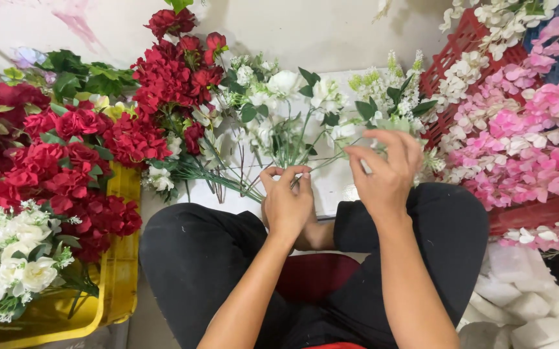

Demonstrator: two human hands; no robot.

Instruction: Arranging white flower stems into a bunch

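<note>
- My left hand (286, 205) pinches the green stems of the white bouquet (292, 110), which fans toward 12 o'clock.
- My right hand (386, 171) nips one thin stem just beside it.
- At 9 o'clock, one yellow crate (121, 271) holds red and white blooms.
- At 2 o'clock, one red crate (454, 48) carries pink and white blossom sprays.

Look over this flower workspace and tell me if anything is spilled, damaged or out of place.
Nothing stands out. The left hand and right hand hold white artificial flower stems. Red flowers fill the yellow crate, pink blossoms lie over the red crate, and white foam blocks sit piled at lower right.
</note>
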